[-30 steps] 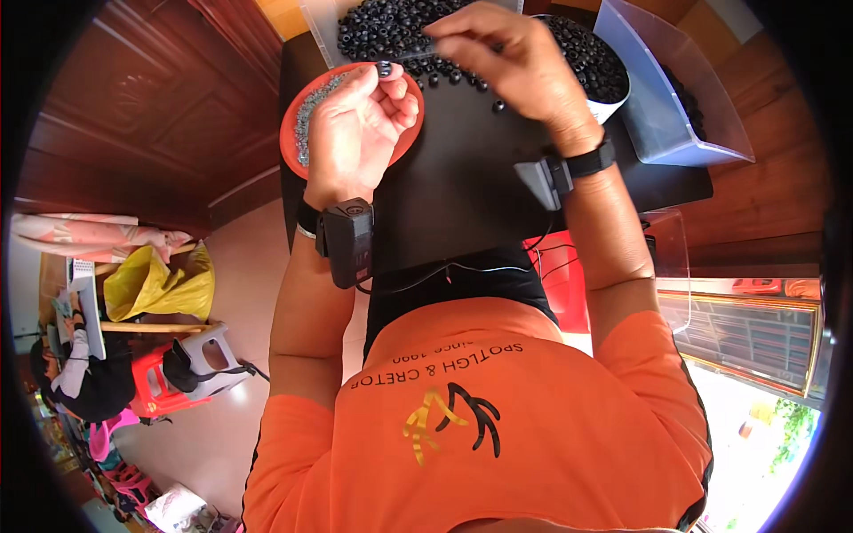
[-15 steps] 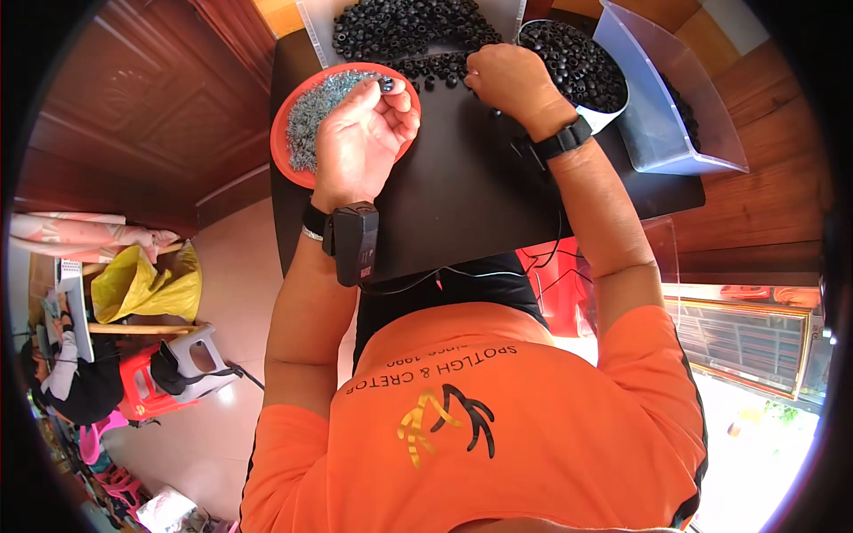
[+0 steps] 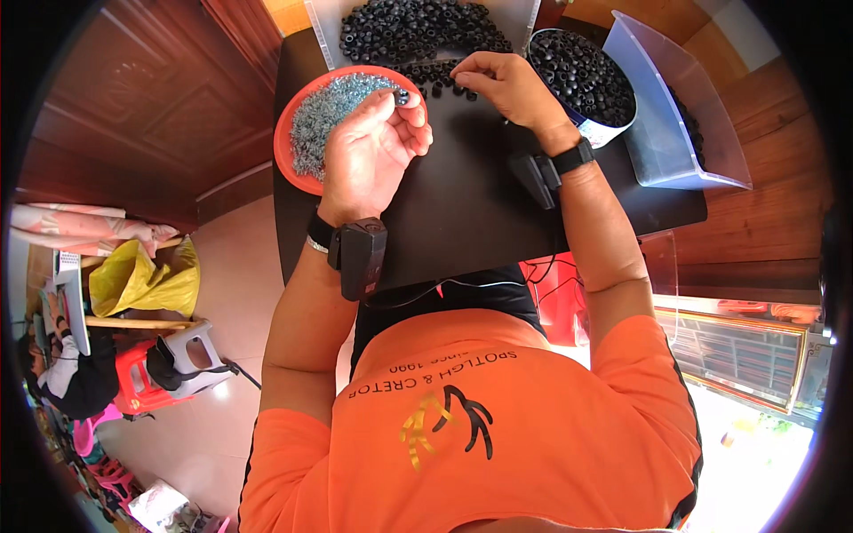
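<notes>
My left hand [image 3: 369, 164], palm up beside an orange-red round dish [image 3: 283, 147], pinches a small black ring-like piece [image 3: 402, 97] between thumb and fingertips. The dish holds a heap of small silvery metal parts [image 3: 324, 120], too fine to name. Over loose black hollow pieces [image 3: 440, 75] on the dark table, my right hand [image 3: 520, 93] has thumb and forefinger close together; whether anything sits between their tips is too small to tell. More such black pieces [image 3: 418, 31] fill a clear plastic bin behind them.
A round white tub [image 3: 613, 133] full of black pieces stands right of my right hand. Further right, a tilted translucent bin [image 3: 653, 115] has some too. The dark tabletop [image 3: 453, 204] lies before me. Left are a yellow sack [image 3: 147, 280], stools [image 3: 142, 377] and a seated person's arm.
My right hand has drawn left and slightly down, toward my left hand. The left hand has shifted a little right and down, keeping the black piece in its fingertips.
</notes>
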Demonstrator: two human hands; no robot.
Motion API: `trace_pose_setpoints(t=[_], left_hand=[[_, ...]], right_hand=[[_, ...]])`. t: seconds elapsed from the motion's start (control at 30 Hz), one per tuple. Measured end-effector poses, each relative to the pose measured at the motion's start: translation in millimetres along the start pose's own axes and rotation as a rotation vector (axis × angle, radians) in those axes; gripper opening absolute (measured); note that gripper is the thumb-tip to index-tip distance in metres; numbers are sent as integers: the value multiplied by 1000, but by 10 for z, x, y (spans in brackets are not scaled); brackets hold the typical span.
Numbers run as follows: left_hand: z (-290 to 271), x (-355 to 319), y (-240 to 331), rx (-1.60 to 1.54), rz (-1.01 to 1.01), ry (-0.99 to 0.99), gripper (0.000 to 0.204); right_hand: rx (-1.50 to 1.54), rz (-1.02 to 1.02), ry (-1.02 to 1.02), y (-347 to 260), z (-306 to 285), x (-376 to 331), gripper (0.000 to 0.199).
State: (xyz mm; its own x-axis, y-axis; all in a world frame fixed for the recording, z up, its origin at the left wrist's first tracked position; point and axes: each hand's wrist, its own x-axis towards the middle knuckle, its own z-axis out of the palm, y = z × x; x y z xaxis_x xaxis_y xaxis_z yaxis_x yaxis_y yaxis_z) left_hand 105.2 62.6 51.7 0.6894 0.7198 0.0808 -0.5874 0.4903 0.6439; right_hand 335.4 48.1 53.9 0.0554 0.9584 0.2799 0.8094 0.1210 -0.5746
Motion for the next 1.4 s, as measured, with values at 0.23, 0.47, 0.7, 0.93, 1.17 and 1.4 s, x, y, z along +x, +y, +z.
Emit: trace_pose_setpoints(t=[0.23, 0.47, 0.7, 0.93, 1.17, 1.4], left_hand=[[-44, -22, -48, 11, -51, -22, 24], [-23, -42, -96, 7, -71, -46, 25], [5, -44, -117, -4, -83, -23, 24], [-3, -39, -118, -19, -86, -6, 22], [11, -36, -112, -30, -84, -8, 20], [-28, -43, -121, -8, -81, -11, 19]], right_hand=[[938, 86, -266, -199, -60, -77, 24], [1080, 69, -217, -333, -32, -124, 24], [1033, -29, -152, -436, 11, -170, 21], [1088, -59, -182, -559, 38, -216, 21], [1094, -111, -198, -568, 110, -224, 18], [1083, -142, -203, -551, 138, -221, 16]])
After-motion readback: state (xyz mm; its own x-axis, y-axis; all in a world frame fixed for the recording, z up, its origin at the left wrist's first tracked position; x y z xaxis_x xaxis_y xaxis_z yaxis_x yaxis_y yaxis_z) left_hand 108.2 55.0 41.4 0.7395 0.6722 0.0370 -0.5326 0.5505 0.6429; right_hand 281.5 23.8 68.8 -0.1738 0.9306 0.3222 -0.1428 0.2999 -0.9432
